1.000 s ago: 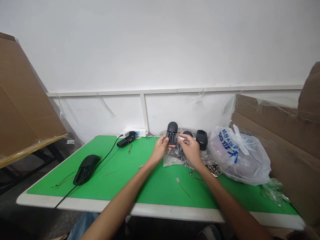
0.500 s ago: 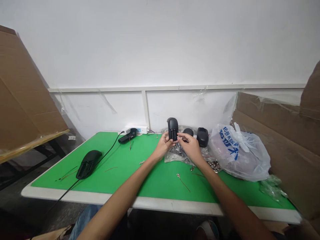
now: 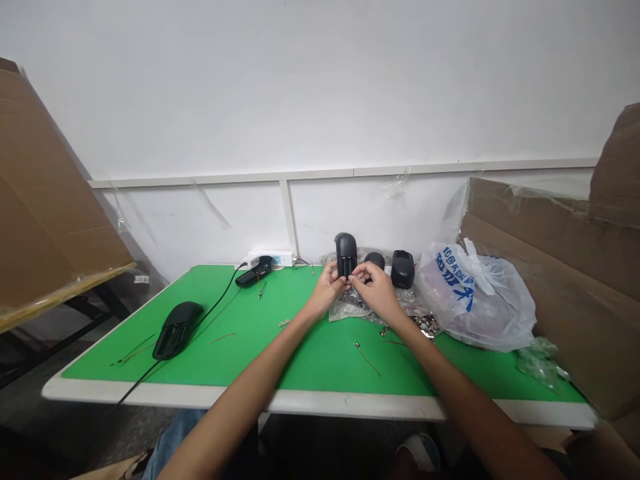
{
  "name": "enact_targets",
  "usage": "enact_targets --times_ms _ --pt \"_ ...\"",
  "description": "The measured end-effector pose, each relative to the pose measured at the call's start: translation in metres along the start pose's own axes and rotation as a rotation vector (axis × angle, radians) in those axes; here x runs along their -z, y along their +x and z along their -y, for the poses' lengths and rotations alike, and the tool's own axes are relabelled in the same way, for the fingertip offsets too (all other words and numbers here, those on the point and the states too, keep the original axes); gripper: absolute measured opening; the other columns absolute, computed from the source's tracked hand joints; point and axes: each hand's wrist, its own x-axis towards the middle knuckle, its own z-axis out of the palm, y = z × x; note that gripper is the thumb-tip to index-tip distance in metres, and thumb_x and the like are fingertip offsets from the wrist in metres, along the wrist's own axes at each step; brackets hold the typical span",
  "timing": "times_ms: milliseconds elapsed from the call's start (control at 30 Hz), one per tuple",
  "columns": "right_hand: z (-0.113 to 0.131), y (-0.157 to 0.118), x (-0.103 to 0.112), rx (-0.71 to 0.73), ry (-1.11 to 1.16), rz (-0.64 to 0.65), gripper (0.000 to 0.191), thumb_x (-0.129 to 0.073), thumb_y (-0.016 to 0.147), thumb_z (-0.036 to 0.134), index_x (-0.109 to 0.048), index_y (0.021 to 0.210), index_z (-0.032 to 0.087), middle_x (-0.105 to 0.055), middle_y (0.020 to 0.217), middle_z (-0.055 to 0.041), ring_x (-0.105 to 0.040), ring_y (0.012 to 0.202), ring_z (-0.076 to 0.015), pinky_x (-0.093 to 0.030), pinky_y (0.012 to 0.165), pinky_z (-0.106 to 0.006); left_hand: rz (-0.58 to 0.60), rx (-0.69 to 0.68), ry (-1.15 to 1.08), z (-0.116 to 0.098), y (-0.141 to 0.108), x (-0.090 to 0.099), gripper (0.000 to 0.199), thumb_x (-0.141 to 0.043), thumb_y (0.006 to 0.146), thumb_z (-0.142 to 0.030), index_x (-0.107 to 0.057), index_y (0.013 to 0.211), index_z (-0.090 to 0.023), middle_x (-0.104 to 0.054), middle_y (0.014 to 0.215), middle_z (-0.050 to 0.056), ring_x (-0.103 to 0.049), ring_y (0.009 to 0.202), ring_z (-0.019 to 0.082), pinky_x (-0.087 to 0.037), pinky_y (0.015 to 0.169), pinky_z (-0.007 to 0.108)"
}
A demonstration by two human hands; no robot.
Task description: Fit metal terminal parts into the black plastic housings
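My left hand (image 3: 327, 290) holds a black plastic battery case (image 3: 346, 254) upright, its open side with the cell slots facing me. My right hand (image 3: 376, 288) pinches a small thin metal piece against the lower part of the case; its fingers hide most of the piece. Just behind my hands lie a round black cover (image 3: 375, 260) and a black casing (image 3: 403, 269). Both stand on a clear plastic bag (image 3: 350, 308).
The green-topped table (image 3: 220, 360) has a white edge. On it lie a black handset with a cable (image 3: 176, 330), a smaller black handset (image 3: 254, 272), loose wires (image 3: 367, 359), metal parts (image 3: 426, 325) and a white plastic bag (image 3: 475, 300). Cardboard sheets (image 3: 530, 267) stand at the right.
My right hand has moved left, bringing the small metal piece to the battery case. My left hand has turned the case slightly. The view has tilted a little upward.
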Motion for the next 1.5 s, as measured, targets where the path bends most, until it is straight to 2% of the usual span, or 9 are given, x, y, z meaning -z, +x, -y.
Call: enact_targets --times_ms 133,267,367,533,733,967,1133,1300,1500 --pt "-0.001 0.001 -0.001 -0.082 0.117 -0.005 0.023 -0.07 0.075 0.044 -0.058 0.079 0.024 -0.055 0.066 0.0039 -0.052 0.061 -0.0148 -0.041 0.058 -0.028 -0.009 -0.009 -0.001 0.002 0.0 -0.003 0.063 -0.089 0.074 -0.032 -0.056 0.127 -0.023 -0.076 0.124 0.008 -0.077 0.094 0.018 -0.061 0.079 0.028" --pt "-0.002 0.002 0.0 -0.18 0.252 -0.021 0.035 -0.075 0.072 0.051 -0.053 0.078 0.025 -0.052 0.059 0.0075 -0.047 0.049 -0.0115 -0.035 0.049 -0.026 0.015 -0.017 0.018 0.005 -0.002 -0.008 0.063 -0.087 0.076 -0.031 -0.054 0.129 -0.023 -0.074 0.131 0.009 -0.078 0.093 0.018 -0.06 0.08 0.029" --pt "-0.002 0.004 0.0 -0.26 0.334 -0.032 0.043 -0.08 0.068 0.057 -0.054 0.08 0.025 -0.059 0.058 0.006 -0.057 0.05 -0.0134 -0.044 0.049 -0.026 0.007 -0.057 0.01 0.01 -0.003 -0.012 0.062 -0.085 0.077 -0.033 -0.051 0.129 -0.024 -0.073 0.131 0.009 -0.077 0.099 0.02 -0.06 0.086 0.032" --pt "-0.005 0.005 -0.002 -0.313 0.42 -0.056 0.051 -0.087 0.063 0.058 -0.063 0.089 0.022 -0.075 0.078 -0.0022 -0.076 0.074 -0.0193 -0.059 0.068 -0.03 -0.063 -0.123 0.045 0.016 -0.003 -0.015 0.067 -0.082 0.081 -0.036 -0.046 0.137 -0.026 -0.07 0.136 0.01 -0.074 0.107 0.02 -0.06 0.089 0.034" --pt "-0.007 0.001 -0.005 -0.299 0.35 -0.047 0.044 -0.084 0.064 0.055 -0.062 0.084 0.023 -0.072 0.07 -0.0013 -0.072 0.069 -0.0191 -0.055 0.059 -0.027 -0.008 -0.206 0.146 0.013 -0.005 -0.017 0.068 -0.076 0.087 -0.041 -0.042 0.144 -0.027 -0.065 0.143 0.012 -0.067 0.126 0.026 -0.057 0.103 0.04" --pt "-0.006 -0.001 -0.008 -0.244 0.276 -0.138 0.035 -0.081 0.067 0.051 -0.064 0.079 0.022 -0.068 0.069 -0.0001 -0.061 0.057 -0.0146 -0.049 0.052 -0.027 0.014 -0.209 0.163 0.008 -0.007 -0.024 0.065 -0.072 0.089 -0.04 -0.041 0.145 -0.027 -0.064 0.144 0.013 -0.069 0.122 0.026 -0.059 0.1 0.042" --pt "-0.004 -0.001 -0.008 -0.325 0.282 -0.14 0.034 -0.084 0.068 0.048 -0.064 0.078 0.021 -0.069 0.066 -0.0018 -0.066 0.06 -0.017 -0.053 0.056 -0.028 0.043 -0.224 0.177 0.003 -0.009 -0.025 0.062 -0.069 0.091 -0.038 -0.041 0.145 -0.026 -0.063 0.145 0.014 -0.066 0.129 0.028 -0.057 0.106 0.044" --pt "0.001 -0.002 -0.011 -0.398 0.396 -0.157 0.03 -0.085 0.07 0.038 -0.063 0.078 0.02 -0.07 0.063 -0.001 -0.069 0.06 -0.0155 -0.056 0.058 -0.026 0.046 -0.293 0.236 0.006 -0.009 -0.025 0.059 -0.067 0.092 -0.036 -0.044 0.146 -0.025 -0.065 0.144 0.012 -0.061 0.136 0.027 -0.045 0.12 0.046" --pt "0.002 -0.004 -0.014 -0.389 0.393 -0.205 0.029 -0.085 0.071 0.035 -0.062 0.078 0.019 -0.068 0.061 0.0015 -0.068 0.056 -0.0131 -0.056 0.054 -0.023 0.069 -0.303 0.245 0.008 -0.01 -0.025 0.058 -0.067 0.092 -0.039 -0.049 0.145 -0.024 -0.065 0.145 0.014 -0.059 0.139 0.03 -0.047 0.117 0.047"
